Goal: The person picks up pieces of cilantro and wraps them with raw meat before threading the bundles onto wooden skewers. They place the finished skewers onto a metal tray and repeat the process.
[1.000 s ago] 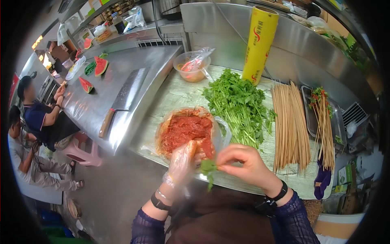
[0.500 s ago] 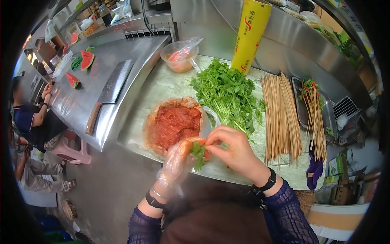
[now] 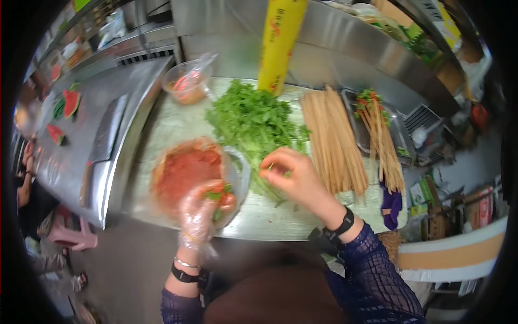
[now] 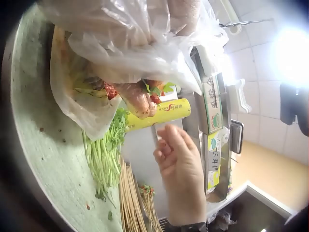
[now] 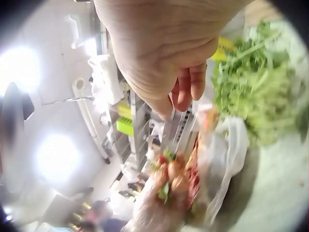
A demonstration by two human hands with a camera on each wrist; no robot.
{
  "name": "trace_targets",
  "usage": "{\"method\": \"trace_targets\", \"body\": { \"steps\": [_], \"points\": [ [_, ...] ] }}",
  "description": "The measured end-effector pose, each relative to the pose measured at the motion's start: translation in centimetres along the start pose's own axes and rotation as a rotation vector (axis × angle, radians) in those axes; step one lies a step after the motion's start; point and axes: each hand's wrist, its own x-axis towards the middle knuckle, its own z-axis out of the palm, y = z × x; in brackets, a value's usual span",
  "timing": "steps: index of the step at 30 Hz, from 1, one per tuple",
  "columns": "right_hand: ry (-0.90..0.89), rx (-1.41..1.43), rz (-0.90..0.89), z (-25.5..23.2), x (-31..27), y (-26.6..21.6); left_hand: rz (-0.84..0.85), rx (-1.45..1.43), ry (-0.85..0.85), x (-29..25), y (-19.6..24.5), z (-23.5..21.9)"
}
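Note:
My left hand (image 3: 197, 216), in a clear plastic glove, holds a green cilantro sprig (image 3: 218, 195) with red marinated meat at the fingers. It is over the near edge of a plastic-lined bowl of red marinated meat (image 3: 186, 171). The left wrist view shows leaves (image 4: 166, 88) poking out by the gloved fingertips. My bare right hand (image 3: 294, 175) hovers over the stem ends of a cilantro pile (image 3: 253, 116). Its fingers are loosely bent, and nothing shows between them in the left wrist view.
Right of the cilantro lie bamboo skewers (image 3: 332, 143). Beyond them, loaded skewers (image 3: 380, 135) rest on a metal tray (image 3: 350, 100). A yellow cling-film roll (image 3: 280, 46) and a tub (image 3: 186, 89) stand behind. A cleaver (image 3: 109, 129) and watermelon pieces (image 3: 70, 102) lie on the left steel table.
My right hand has let go of the sprig at the left hand and moved right, towards the cilantro stems. The left hand keeps the sprig. The head view has swung right.

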Motion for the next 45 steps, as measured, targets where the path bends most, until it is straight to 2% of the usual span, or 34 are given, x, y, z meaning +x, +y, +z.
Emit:
{"method": "trace_targets", "body": {
  "steps": [1, 3, 7, 10, 13, 17, 20, 23, 27, 29, 33, 34, 36, 38, 40, 42, 44, 45],
  "points": [
    [0.021, -0.014, 0.068, -1.6, 0.4, 1.0, 0.026, -0.006, 0.024, 0.5, -0.4, 0.0],
    [0.123, -0.229, 0.144, -5.5, 1.0, 4.1, -0.016, -0.066, 0.042, 1.3, -0.9, -0.3],
    [0.186, -1.018, 0.253, -12.6, 1.0, 10.5, -0.032, -0.139, 0.016, 1.5, -1.2, -0.6],
    [-0.089, -0.878, 0.615, -14.4, 1.0, 11.9, -0.078, -0.143, 0.026, 1.5, -1.0, -0.6],
    [-0.072, -0.682, 0.719, -14.5, 0.9, 12.8, -0.155, -0.158, 0.036, 1.6, -0.7, -0.3],
    [0.01, -0.45, 0.838, -15.3, 0.7, 13.9, -0.165, -0.13, -0.011, 1.2, -0.7, -0.5],
    [-0.012, -0.272, 0.889, -16.0, 0.1, 14.3, -0.185, -0.158, -0.051, 0.5, -0.4, -0.6],
    [0.08, 0.216, 0.94, -16.1, -0.4, 13.2, -0.178, -0.184, -0.047, -0.2, -0.2, -0.5],
    [0.093, 0.956, 0.791, -13.0, -1.7, 13.0, -0.069, -0.29, -0.047, -0.1, -0.6, -0.7],
    [0.076, 1.152, 0.712, -9.7, -2.0, 11.3, -0.02, -0.295, -0.011, -0.2, -0.7, -0.7],
    [0.236, 1.062, 0.438, -1.8, -2.1, 4.3, 0.068, -0.298, 0.151, -0.2, 0.0, -1.0],
    [0.269, 1.03, 0.355, 0.1, -2.2, 3.0, 0.048, -0.446, 0.164, 0.0, -0.2, -1.3],
    [0.258, 0.992, 0.304, 3.1, -2.4, 1.4, 0.077, -0.677, 0.158, 0.3, -0.9, -1.9],
    [0.233, 0.931, 0.269, 5.3, -2.9, 0.2, 0.13, -0.61, 0.161, 0.3, -1.4, -2.2],
    [0.167, 0.915, 0.252, 6.7, -3.3, -0.3, 0.329, -0.255, 0.124, 0.7, -1.9, -2.6],
    [0.111, 0.907, 0.248, 7.2, -3.6, -0.7, 0.469, 0.372, 0.236, 0.6, -1.5, -2.2],
    [0.093, 0.934, 0.268, 7.6, -3.7, -1.4, 0.548, 0.878, 0.314, 0.1, -0.8, -1.9],
    [0.085, 0.947, 0.279, 7.7, -3.8, -1.5, 0.472, 0.738, 0.314, -0.1, -0.4, -1.7]
  ]
}}
